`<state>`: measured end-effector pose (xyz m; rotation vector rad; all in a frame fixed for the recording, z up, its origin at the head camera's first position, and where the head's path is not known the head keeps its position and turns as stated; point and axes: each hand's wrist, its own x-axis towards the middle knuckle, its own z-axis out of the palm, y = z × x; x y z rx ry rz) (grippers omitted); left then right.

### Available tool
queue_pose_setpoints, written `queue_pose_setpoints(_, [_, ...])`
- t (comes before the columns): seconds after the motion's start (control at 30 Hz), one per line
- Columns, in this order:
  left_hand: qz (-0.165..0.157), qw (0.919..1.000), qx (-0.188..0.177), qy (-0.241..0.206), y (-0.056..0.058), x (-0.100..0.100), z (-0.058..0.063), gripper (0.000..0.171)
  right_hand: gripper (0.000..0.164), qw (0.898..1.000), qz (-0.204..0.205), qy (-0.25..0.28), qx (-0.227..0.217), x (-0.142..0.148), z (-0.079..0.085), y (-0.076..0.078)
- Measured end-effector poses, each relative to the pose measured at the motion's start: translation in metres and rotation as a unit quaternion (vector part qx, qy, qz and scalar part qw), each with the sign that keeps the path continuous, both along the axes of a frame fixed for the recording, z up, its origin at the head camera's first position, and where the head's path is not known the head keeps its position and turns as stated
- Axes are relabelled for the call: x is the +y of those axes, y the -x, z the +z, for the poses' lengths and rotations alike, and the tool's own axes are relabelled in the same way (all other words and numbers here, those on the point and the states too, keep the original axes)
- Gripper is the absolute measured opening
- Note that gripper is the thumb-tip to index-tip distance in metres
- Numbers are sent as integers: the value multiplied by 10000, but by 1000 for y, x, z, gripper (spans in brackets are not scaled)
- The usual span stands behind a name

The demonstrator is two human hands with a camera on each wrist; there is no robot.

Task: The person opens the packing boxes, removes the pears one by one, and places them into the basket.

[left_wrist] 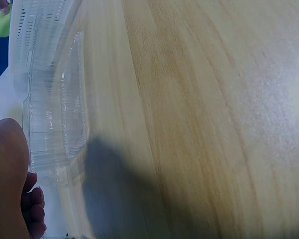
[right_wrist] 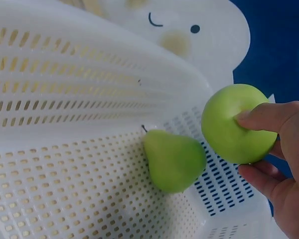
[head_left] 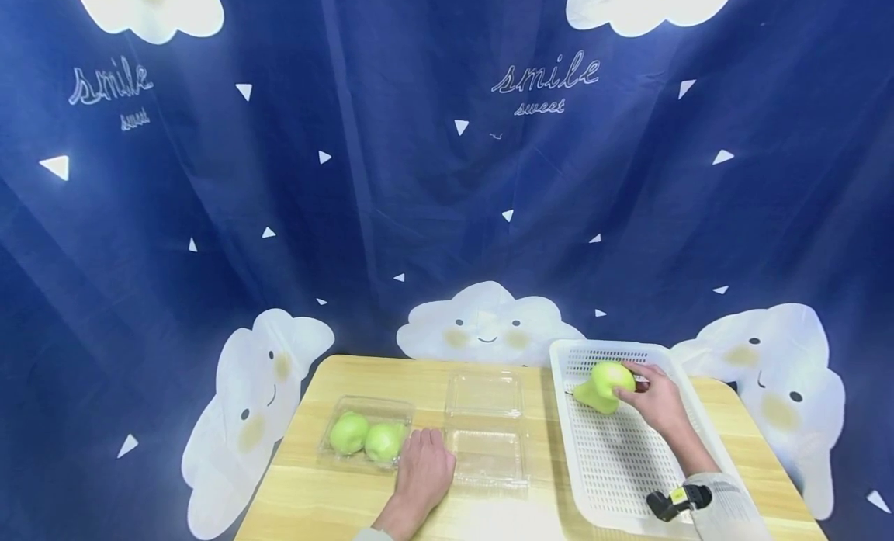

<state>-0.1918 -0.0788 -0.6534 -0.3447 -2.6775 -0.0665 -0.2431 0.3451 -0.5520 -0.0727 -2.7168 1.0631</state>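
In the head view my right hand [head_left: 656, 401] pinches a green apple [head_left: 612, 379] between thumb and fingers, raised over the far end of a white perforated basket [head_left: 587, 490]. A green pear [right_wrist: 173, 160] lies on the basket floor just below the apple, its stem toward the left. My left hand [head_left: 424, 469] rests at the table between two transparent plastic containers, its fingers loosely bent and holding nothing. Beside its fingertips stands the left container [head_left: 377, 405], with two green apples [head_left: 366, 437] in it.
A second transparent clamshell box [head_left: 486, 428] lies with its lid folded back, between my left hand and the basket. Everything stands on a wooden table [head_left: 300, 487]. Behind its far edge hangs a dark blue curtain [head_left: 433, 176] with white clouds.
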Motion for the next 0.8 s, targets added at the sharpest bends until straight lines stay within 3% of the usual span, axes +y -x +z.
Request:
queue_pose_setpoints(0.27, [-24,9994,306,145,-1,-1,0,24,61,9993,-207,19,-317,9,-10,-2])
queue_pose_setpoints(0.8, [-13,9986,473,236,1,2,-1,24,70,9902,-612,62,-1250,37,-20,-6])
